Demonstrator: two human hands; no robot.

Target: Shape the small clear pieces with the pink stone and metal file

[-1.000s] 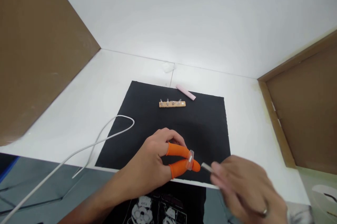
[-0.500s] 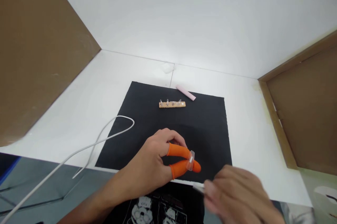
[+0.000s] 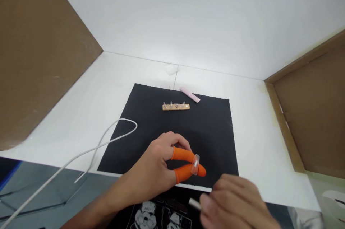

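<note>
My left hand [image 3: 159,164] is over the front of the black mat, with orange finger cots [image 3: 183,154] on its thumb and index finger. Pinched between these two fingers is a clear plastic nail tip [image 3: 195,164]. My right hand [image 3: 234,202], a little blurred, is closed around a thin pale stick [image 3: 195,204]; most of its length is hidden in the fingers. The visible end points left, below the nail tip and apart from it. Farther back on the mat lies a small wooden strip [image 3: 175,107] with several clear pieces standing on it.
Behind the wooden strip, a pink flat bar [image 3: 190,95] lies across the far edge of the black mat [image 3: 210,125]. A white cable [image 3: 88,150] loops over the left side. Brown board walls [image 3: 35,60] stand left and right; a white panel [image 3: 172,17] rises behind.
My right hand has shifted left and slightly down with the pale stick, whose end now sits lower. The left hand and the nail tip stay in place.
</note>
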